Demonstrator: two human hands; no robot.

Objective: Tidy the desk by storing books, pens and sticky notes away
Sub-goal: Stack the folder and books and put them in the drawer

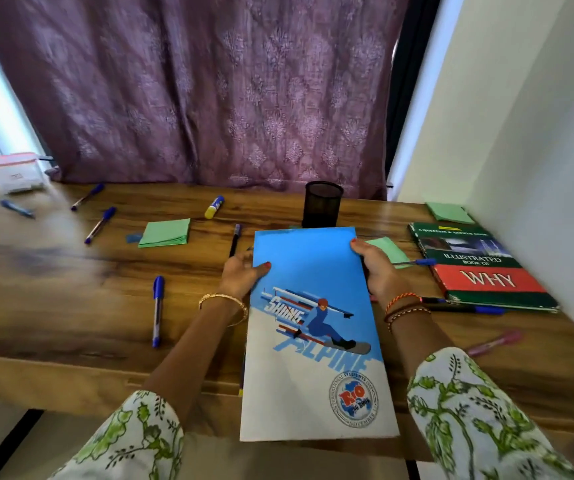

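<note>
Printed across a blue-and-white notebook (313,327) are the words "SKIING" and "ALPINE" beside a snowboarder figure, and a round seal near its lower corner reads "INTERNATIONAL STUDENTS DAY", "RIO" and "NOVEMBER"; the smaller lettering in the seal cannot be made out. The notebook is held over the near edge of the wooden desk (70,271), its far end toward a black mesh pen holder (322,204). It is gripped on its left edge by the left hand (242,277), thumb laid on the cover and fingers curled beneath, and on its right edge by the right hand (375,268), thumb at the top corner. Both forearms are stretched forward, a gold bangle seen on the left wrist and thread bands on the right. To the right a green and red book (479,265) is lying flat, titled "ILLUSTRATED BOOK OF WHY". Green sticky notes (166,232) are lying left of the notebook, a second green pad (449,213) at the far right, and blue pens (157,310) and a glue stick (214,207) are scattered over the desk.
</note>
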